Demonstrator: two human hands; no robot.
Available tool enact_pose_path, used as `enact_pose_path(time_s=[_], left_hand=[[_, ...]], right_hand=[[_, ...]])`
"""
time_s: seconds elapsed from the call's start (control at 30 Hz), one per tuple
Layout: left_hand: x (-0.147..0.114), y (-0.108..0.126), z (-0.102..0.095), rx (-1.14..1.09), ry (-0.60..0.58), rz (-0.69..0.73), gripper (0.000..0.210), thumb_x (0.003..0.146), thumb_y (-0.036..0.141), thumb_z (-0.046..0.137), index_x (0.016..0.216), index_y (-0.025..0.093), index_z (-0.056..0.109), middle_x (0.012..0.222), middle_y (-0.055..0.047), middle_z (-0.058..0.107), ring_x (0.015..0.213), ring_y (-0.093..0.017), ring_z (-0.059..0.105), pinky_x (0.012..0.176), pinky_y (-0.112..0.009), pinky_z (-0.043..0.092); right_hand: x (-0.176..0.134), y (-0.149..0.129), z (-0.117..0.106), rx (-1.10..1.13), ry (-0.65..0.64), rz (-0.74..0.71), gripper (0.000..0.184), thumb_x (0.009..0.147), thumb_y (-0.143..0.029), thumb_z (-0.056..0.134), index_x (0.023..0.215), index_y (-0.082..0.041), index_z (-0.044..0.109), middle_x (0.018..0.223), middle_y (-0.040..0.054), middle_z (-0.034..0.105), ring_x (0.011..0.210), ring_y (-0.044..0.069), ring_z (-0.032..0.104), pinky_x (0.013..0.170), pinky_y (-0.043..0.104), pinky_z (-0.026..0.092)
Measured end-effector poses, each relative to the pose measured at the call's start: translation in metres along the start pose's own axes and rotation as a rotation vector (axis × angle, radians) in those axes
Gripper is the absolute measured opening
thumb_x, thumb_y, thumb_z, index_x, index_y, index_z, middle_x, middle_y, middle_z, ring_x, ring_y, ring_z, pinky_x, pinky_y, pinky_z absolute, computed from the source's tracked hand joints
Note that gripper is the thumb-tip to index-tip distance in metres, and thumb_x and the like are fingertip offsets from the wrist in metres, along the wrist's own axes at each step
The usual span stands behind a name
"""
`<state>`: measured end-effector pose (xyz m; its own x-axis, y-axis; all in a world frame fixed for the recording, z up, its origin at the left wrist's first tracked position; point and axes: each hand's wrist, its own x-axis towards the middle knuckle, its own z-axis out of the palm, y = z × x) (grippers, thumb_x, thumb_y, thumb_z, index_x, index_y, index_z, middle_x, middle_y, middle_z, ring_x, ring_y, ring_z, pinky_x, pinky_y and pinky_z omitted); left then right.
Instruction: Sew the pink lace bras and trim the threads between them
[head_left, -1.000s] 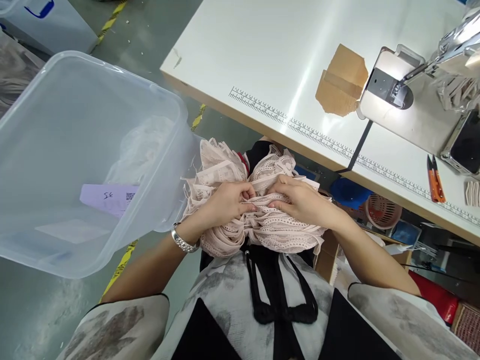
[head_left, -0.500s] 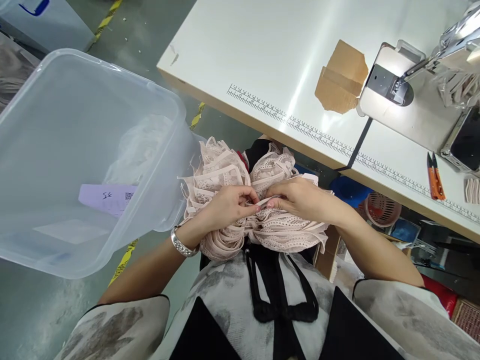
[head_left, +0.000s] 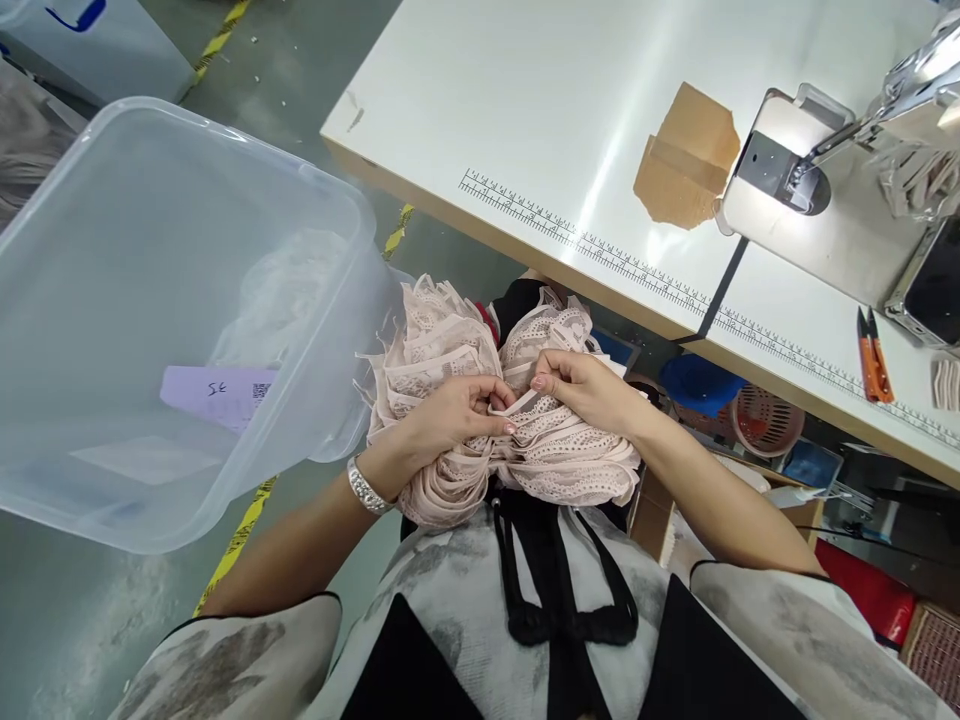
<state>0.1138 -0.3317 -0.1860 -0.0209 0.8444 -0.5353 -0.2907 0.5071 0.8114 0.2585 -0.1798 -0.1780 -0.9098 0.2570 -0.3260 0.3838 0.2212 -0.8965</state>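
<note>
The pale pink lace [head_left: 570, 470] lies in a gathered heap at twelve o'clock from the grey-and-white shirt [head_left: 442, 570]. The left hand [head_left: 450, 415] pinches a strip of it between thumb and fingers; the right hand [head_left: 596, 392], just beside at two o'clock, nips the same strip with thumb and forefinger. From the lace, a clear bin [head_left: 180, 190] holding purple paper [head_left: 210, 396] stands at ten o'clock. On the table [head_left: 517, 90], cardboard [head_left: 686, 165] lies toward one o'clock, the sewing machine [head_left: 862, 220] at two, orange-handled scissors [head_left: 875, 368] at three.
</note>
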Motion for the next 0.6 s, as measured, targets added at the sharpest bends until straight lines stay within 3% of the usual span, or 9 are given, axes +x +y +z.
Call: enact_pose_path(time_s=[0.1, 0.33, 0.6], left_hand=[[0.0012, -0.0013, 0.0008, 0.007, -0.026, -0.014, 0.019, 0.068, 0.028, 0.074, 0.079, 0.015, 0.066, 0.066, 0.004, 0.052, 0.057, -0.006, 0.041, 0.052, -0.019, 0.029], [0.0027, -0.0030, 0.0080, 0.284, 0.086, 0.119, 0.023, 0.080, 0.036, 0.064, 0.072, 0.015, 0.066, 0.068, 0.002, 0.055, 0.056, -0.008, 0.038, 0.050, -0.022, 0.027], [-0.0025, -0.0018, 0.0081, 0.150, 0.009, 0.035, 0.021, 0.072, 0.029, 0.072, 0.069, 0.015, 0.057, 0.055, 0.007, 0.043, 0.047, -0.004, 0.032, 0.045, -0.019, 0.021]], right_hand=[[-0.0038, 0.0026, 0.0023, 0.071, 0.022, -0.026, 0.033, 0.088, -0.047, 0.055, 0.072, -0.018, 0.048, 0.066, -0.0036, 0.045, 0.064, 0.011, 0.039, 0.061, 0.025, 0.031], [-0.0088, 0.0006, 0.0049, 0.075, 0.048, -0.065, 0.027, 0.087, -0.038, 0.059, 0.071, -0.018, 0.048, 0.065, -0.0038, 0.047, 0.066, 0.011, 0.042, 0.063, 0.025, 0.032], [-0.0070, 0.0020, 0.0052, 0.020, 0.104, -0.040, 0.031, 0.087, -0.043, 0.058, 0.070, -0.018, 0.049, 0.067, -0.0024, 0.049, 0.067, 0.012, 0.044, 0.064, 0.026, 0.033]])
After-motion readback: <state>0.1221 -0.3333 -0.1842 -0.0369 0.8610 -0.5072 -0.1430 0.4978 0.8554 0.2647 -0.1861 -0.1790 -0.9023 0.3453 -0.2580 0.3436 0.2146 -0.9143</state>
